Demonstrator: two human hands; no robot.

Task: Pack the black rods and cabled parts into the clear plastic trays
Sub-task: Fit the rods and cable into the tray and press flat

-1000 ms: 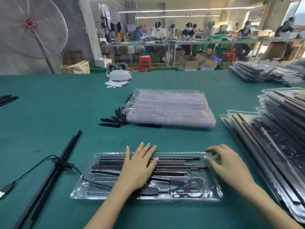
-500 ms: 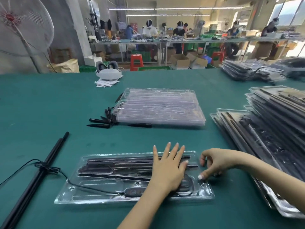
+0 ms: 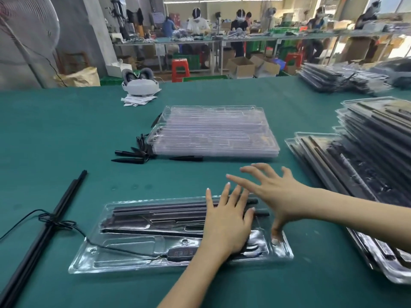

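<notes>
A clear plastic tray (image 3: 93, 261) lies on the green table in front of me, with black rods (image 3: 160, 211) in its upper slots and a cabled controller (image 3: 181, 254) in its lower pocket. My left hand (image 3: 226, 221) lies flat on the tray's right half, fingers straight, pressing on the parts. My right hand (image 3: 275, 194) hovers over the tray's right end with fingers spread, its thumb tip touching the tray's right rim. A cable (image 3: 73, 227) runs from the tray to a bundle of long black rods (image 3: 49, 221) on the left.
A stack of empty clear trays (image 3: 213, 132) sits behind, with several black spikes (image 3: 133, 154) beside it. Packed trays (image 3: 360, 165) are piled at the right. A white headset (image 3: 140, 85) lies at the table's far edge. People work at benches beyond.
My right hand has opened from a curled pinch at the tray's right end to spread fingers above it. My left hand has stayed flat on the tray's right half.
</notes>
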